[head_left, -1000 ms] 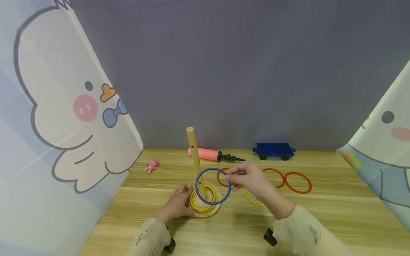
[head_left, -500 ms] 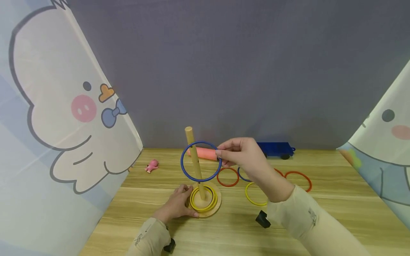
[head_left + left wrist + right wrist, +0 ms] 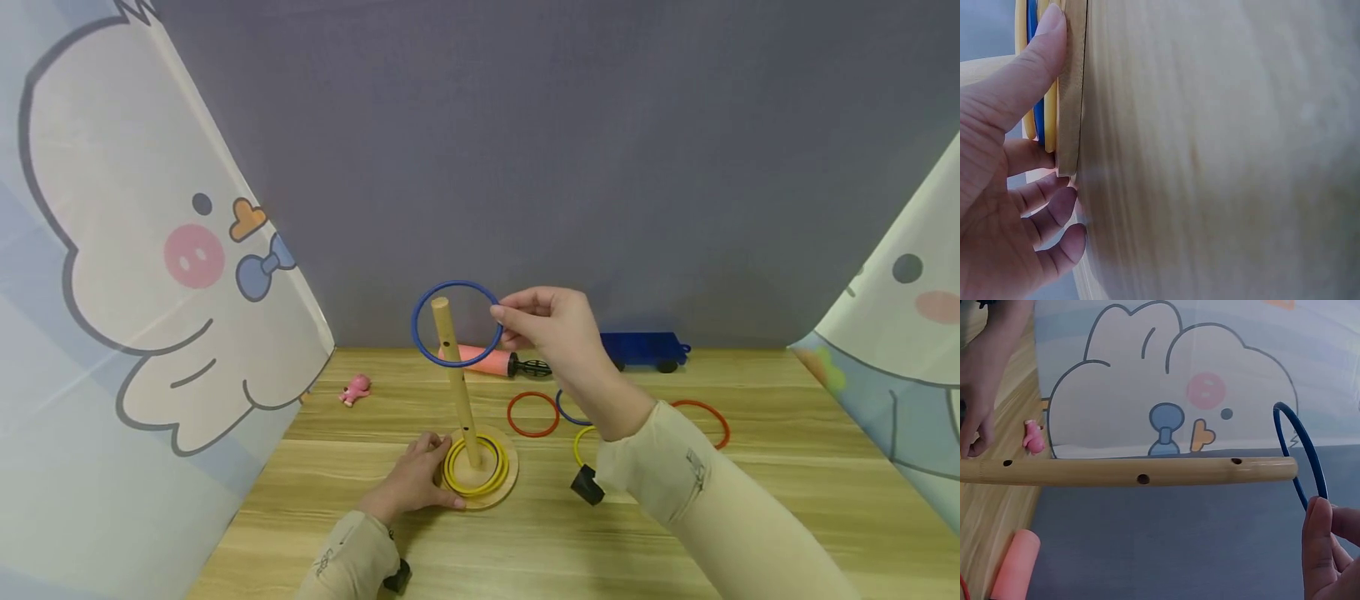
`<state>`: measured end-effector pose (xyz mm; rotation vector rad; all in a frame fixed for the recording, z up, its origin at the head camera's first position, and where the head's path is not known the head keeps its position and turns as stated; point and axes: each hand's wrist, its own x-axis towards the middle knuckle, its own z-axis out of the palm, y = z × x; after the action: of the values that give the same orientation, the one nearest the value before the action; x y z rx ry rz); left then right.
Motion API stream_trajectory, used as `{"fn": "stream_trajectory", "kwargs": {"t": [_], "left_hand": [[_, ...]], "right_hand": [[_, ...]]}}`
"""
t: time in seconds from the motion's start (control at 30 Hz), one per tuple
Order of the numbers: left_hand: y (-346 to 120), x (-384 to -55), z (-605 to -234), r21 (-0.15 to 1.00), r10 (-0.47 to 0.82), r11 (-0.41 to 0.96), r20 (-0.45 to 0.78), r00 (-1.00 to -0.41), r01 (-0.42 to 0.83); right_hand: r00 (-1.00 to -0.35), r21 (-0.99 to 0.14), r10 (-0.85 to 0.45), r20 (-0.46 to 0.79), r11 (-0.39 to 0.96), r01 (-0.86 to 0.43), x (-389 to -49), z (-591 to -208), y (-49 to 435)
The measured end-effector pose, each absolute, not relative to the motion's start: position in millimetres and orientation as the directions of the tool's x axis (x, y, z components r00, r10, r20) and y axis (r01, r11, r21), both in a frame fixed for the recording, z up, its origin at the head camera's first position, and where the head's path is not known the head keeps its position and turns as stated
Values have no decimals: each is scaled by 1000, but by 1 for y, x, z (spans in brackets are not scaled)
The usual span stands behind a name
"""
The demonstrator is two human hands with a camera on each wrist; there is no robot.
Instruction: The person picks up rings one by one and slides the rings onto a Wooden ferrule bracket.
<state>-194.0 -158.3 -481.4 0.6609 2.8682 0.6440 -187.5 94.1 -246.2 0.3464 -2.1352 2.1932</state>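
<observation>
A blue ring (image 3: 420,346) hangs at the top of an upright wooden post (image 3: 459,390). My right hand (image 3: 558,333) pinches the ring's right side between thumb and fingers. The post's tip shows inside the ring's outline; whether the ring is around the tip or just above it I cannot tell. Several yellow and blue rings lie stacked round the post's foot, a yellow ring (image 3: 501,482) on top. My left hand (image 3: 412,475) grips the left edge of the stand's round wooden base (image 3: 491,502); in the left wrist view its thumb (image 3: 1032,69) lies along the base's rim.
Right of the stand lie a red ring (image 3: 533,436), a blue ring (image 3: 570,417), a yellow ring (image 3: 577,450) and another red ring (image 3: 723,425), some partly hidden by my right arm. Behind are a pink hand pump (image 3: 487,361) and blue toy wagon (image 3: 645,348). A pink figurine (image 3: 356,389) lies left.
My right hand has raised the blue ring up and to the left, from low beside the post to its tip. My left hand has stayed on the base.
</observation>
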Motion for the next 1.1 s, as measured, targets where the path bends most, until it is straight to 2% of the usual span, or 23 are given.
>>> {"fn": "stream_trajectory", "kwargs": {"t": [0.2, 0.5, 1.1], "left_hand": [[-157, -194, -481, 437, 439, 812, -24, -898, 386], [-157, -194, -480, 441, 432, 816, -36, -901, 374], [-158, -193, -483, 446, 439, 803, 7, -899, 395]], "right_hand": [[-986, -993, -114, 118, -10, -118, -197, -265, 91], [-991, -1000, -131, 2, 13, -3, -203, -316, 90], [-986, -988, -142, -90, 141, 70, -196, -433, 76]]}}
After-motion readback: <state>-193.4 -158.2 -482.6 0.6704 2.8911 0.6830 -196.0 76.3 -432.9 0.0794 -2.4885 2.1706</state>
